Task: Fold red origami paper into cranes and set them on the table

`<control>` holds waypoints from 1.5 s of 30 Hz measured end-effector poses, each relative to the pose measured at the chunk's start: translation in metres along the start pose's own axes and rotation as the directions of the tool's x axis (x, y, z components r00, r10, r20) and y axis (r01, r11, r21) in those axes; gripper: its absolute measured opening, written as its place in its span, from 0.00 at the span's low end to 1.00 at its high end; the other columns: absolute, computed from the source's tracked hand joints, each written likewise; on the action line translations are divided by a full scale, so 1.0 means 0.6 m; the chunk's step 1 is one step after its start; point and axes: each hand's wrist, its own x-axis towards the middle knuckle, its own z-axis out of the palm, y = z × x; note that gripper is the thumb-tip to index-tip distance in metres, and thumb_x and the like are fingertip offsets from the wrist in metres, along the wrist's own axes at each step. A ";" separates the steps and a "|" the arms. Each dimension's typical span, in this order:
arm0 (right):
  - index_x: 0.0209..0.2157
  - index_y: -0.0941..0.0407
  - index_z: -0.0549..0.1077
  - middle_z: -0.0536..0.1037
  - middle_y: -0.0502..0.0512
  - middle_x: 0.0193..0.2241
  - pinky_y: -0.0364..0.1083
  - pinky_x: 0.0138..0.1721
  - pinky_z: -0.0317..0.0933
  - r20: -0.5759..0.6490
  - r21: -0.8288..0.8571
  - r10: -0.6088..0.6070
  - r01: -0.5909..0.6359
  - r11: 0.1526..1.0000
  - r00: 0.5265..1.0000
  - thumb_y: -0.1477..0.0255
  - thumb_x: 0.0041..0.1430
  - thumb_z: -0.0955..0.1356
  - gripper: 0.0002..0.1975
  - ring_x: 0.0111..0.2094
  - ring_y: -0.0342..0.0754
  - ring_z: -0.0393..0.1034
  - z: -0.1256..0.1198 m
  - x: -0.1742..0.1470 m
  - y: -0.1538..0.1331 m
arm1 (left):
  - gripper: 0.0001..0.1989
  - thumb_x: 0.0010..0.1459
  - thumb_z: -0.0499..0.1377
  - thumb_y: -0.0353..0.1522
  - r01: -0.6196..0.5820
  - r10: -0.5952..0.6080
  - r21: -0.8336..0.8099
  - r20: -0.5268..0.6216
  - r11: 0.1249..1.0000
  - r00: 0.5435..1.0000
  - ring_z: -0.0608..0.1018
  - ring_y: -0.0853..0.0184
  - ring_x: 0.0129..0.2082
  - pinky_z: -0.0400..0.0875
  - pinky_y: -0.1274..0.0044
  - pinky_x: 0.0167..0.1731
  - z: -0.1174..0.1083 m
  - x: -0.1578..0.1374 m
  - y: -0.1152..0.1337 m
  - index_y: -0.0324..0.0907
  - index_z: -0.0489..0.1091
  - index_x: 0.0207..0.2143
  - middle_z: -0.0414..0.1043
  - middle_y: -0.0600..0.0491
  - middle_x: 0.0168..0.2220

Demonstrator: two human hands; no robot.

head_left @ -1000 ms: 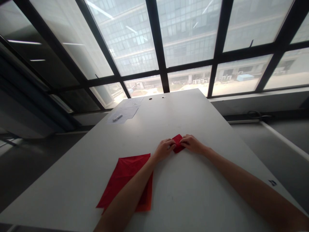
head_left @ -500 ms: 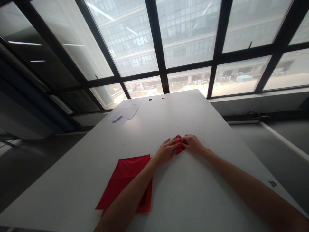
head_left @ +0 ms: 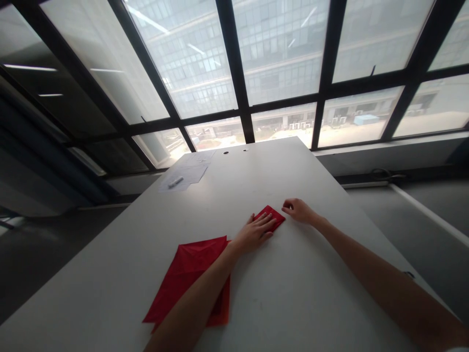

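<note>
Toward the far left of the white table [head_left: 249, 298], a marker [head_left: 176, 182] lies on some printed sheets [head_left: 196, 172]. Nearer the person, a stack of larger red sheets [head_left: 194, 256], with orange showing at its edge, lies partly beneath the left forearm [head_left: 200, 298]. Right of it, the left hand [head_left: 252, 233] rests flat, fingers spread, on a small folded red paper [head_left: 279, 218]. Just beside that paper's right corner, the right hand [head_left: 298, 211] has its fingers curled toward the thumb; whether the tips meet I cannot tell.
</note>
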 end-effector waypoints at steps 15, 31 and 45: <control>0.36 0.56 0.78 0.79 0.54 0.34 0.43 0.39 0.60 -0.066 -0.128 0.068 -0.076 0.989 0.996 0.67 0.60 0.67 0.09 0.35 0.47 0.71 0.031 -0.011 -0.027 | 0.26 0.69 0.42 0.46 0.063 -0.059 0.088 -0.051 0.994 0.997 0.49 0.59 0.69 0.40 0.56 0.66 0.010 -0.006 -0.002 0.55 0.50 0.67 0.49 0.52 0.69; 0.34 0.55 0.76 0.78 0.51 0.31 0.43 0.37 0.61 -0.160 0.080 -0.073 0.086 0.993 0.984 0.77 0.53 0.67 0.07 0.32 0.46 0.69 0.067 -0.024 -0.057 | 0.07 0.59 0.60 0.28 0.128 -0.155 -0.095 -0.386 0.987 0.910 0.76 0.64 0.41 0.64 0.69 0.51 0.024 0.012 -0.029 0.44 0.74 0.40 0.77 0.52 0.37; 0.34 0.54 0.79 0.78 0.53 0.35 0.46 0.45 0.59 -0.119 -0.031 -0.274 0.272 0.962 0.954 0.82 0.54 0.64 0.14 0.39 0.48 0.69 0.071 -0.030 -0.066 | 0.35 0.62 0.56 0.30 0.144 -0.125 0.026 -0.363 0.989 0.923 0.57 0.59 0.66 0.55 0.64 0.65 0.027 0.009 -0.029 0.48 0.45 0.68 0.53 0.47 0.67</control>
